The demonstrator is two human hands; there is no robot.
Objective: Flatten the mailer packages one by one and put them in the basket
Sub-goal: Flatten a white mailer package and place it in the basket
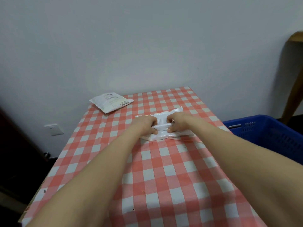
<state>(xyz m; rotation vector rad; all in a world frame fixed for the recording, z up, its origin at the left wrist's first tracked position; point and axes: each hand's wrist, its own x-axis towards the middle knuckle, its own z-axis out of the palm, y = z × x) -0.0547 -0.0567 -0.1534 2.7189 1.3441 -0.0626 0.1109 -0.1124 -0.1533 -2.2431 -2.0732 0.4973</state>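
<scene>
Both my hands are close together on the white mailer [162, 136] near the far right edge of the table [147, 177], left hand [147, 124] and right hand [177, 122] each pinching a raised fold across its middle; my guess is the slick plastic slips free or puffs back up. The other mailer [111, 102] overhangs the far left corner, so bumping the table could drop it. My hands hide the mailer's middle, and the blue basket [278, 136] off the right edge is cut off.
</scene>
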